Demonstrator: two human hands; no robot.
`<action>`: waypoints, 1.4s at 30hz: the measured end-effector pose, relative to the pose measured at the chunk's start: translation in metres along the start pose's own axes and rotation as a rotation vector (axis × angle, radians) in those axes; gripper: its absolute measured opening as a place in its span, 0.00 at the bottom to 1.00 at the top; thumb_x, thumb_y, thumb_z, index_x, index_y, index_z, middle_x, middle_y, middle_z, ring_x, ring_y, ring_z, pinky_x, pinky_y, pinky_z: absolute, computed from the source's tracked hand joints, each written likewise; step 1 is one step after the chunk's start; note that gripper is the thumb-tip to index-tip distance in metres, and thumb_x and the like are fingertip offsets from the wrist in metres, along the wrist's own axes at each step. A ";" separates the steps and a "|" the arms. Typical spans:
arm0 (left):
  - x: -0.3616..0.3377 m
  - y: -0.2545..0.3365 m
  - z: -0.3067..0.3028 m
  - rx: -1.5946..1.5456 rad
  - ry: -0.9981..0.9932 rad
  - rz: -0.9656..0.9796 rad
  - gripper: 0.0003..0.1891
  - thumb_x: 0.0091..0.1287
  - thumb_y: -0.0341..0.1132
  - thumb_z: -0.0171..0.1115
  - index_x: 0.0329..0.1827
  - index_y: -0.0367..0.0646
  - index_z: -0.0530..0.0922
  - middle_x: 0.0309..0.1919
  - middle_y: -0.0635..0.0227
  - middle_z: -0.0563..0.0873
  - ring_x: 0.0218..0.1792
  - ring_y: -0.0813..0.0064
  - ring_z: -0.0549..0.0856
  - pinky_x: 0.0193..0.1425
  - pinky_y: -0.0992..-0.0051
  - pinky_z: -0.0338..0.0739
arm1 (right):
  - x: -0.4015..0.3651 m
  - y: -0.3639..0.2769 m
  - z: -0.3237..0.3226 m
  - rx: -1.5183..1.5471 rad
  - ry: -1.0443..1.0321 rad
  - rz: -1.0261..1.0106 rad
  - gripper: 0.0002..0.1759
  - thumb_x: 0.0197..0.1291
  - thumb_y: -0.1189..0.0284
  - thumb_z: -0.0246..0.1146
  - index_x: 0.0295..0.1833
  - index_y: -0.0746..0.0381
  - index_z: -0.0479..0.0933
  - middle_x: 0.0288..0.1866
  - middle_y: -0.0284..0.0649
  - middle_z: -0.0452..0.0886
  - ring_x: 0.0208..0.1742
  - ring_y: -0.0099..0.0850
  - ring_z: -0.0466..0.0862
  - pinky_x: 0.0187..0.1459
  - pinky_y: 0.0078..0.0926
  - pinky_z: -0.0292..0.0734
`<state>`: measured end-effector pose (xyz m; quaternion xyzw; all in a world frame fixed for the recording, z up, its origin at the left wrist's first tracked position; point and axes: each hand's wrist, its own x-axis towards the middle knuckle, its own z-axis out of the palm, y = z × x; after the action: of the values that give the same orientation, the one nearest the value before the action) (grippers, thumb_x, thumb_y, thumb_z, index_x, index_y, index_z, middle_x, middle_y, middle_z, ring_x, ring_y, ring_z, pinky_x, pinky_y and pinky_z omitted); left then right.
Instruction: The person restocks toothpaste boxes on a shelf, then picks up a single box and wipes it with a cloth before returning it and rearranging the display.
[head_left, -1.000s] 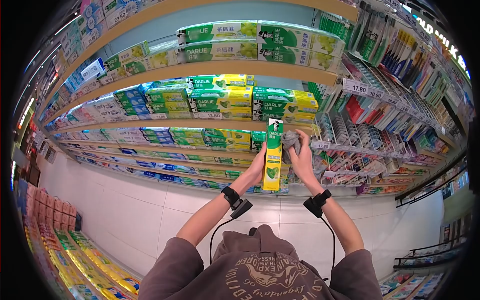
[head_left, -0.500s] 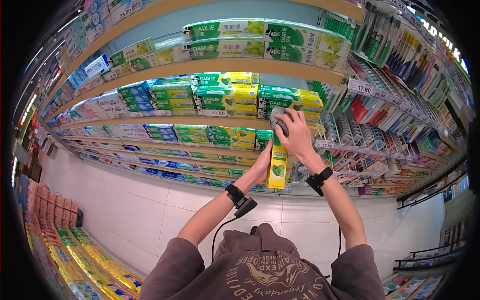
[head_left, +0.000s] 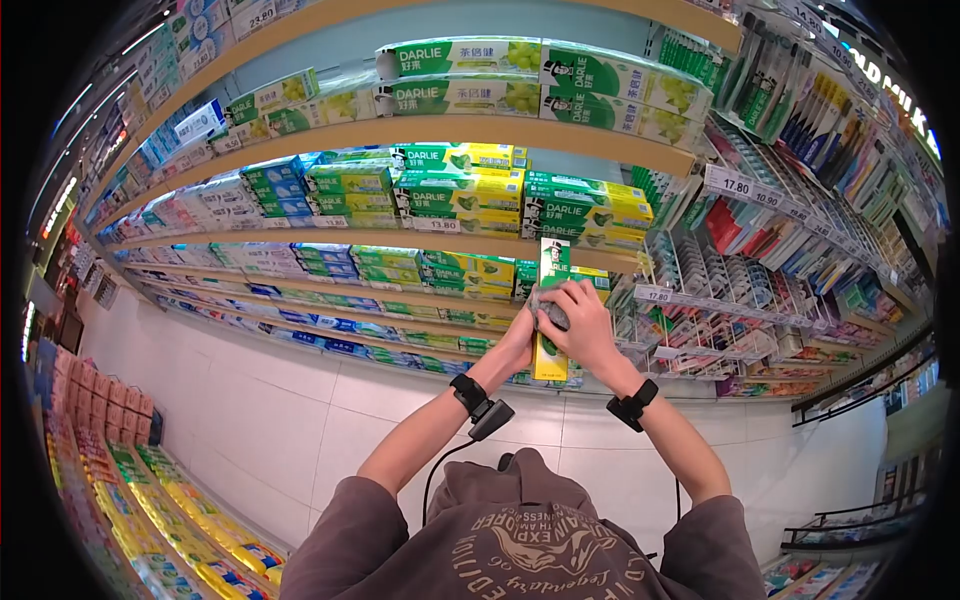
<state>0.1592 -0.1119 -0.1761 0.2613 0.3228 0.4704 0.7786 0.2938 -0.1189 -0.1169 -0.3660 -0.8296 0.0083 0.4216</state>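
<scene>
My left hand (head_left: pixel 519 332) is closed around the side of a green and yellow Darlie toothpaste box (head_left: pixel 554 263), held upright in front of the shelves. Its green end points up and its yellow end down. In my right hand (head_left: pixel 584 328) is a bunched grey cloth (head_left: pixel 550 314), pressed on the middle of the box's front face. The fingers of my right hand curl over the cloth, and part of the box is hidden beneath. Just beyond the box, similar toothpaste boxes (head_left: pixel 590 208) stand stacked on a shelf.
Wooden shelf edges (head_left: pixel 400 238) cross in front of me, with rows of toothpaste boxes. Toothbrush racks (head_left: pixel 720 265) with price strips stand on the right. Pale floor tiles (head_left: pixel 270 400) lie below, and packaged goods (head_left: pixel 190 500) fill the lower left.
My right hand and the cloth have slid down the box from its top end to its middle. The green top of the box now shows. My left hand still holds it.
</scene>
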 end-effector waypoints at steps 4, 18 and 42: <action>-0.008 0.003 0.004 -0.045 -0.007 -0.068 0.31 0.81 0.65 0.38 0.69 0.52 0.74 0.60 0.69 0.83 0.59 0.73 0.85 0.59 0.64 0.85 | -0.019 -0.009 -0.007 0.045 -0.079 0.085 0.11 0.52 0.69 0.73 0.40 0.60 0.83 0.42 0.38 0.83 0.46 0.41 0.80 0.45 0.37 0.81; 0.014 -0.005 0.005 0.044 -0.073 -0.039 0.34 0.81 0.65 0.35 0.66 0.46 0.74 0.49 0.63 0.85 0.47 0.71 0.86 0.52 0.70 0.83 | -0.049 -0.015 -0.040 0.249 -0.377 -0.072 0.10 0.47 0.70 0.74 0.35 0.59 0.83 0.36 0.37 0.81 0.41 0.39 0.82 0.44 0.36 0.82; 0.009 0.004 0.002 -0.138 -0.073 0.023 0.30 0.83 0.62 0.35 0.71 0.52 0.70 0.59 0.68 0.83 0.56 0.74 0.86 0.56 0.67 0.86 | 0.032 0.014 -0.005 -0.096 -0.027 -0.035 0.09 0.56 0.71 0.70 0.43 0.58 0.83 0.45 0.39 0.80 0.51 0.41 0.80 0.44 0.40 0.83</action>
<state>0.1617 -0.1024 -0.1744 0.2279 0.2580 0.4905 0.8006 0.2936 -0.0899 -0.0958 -0.3713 -0.8409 -0.0338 0.3924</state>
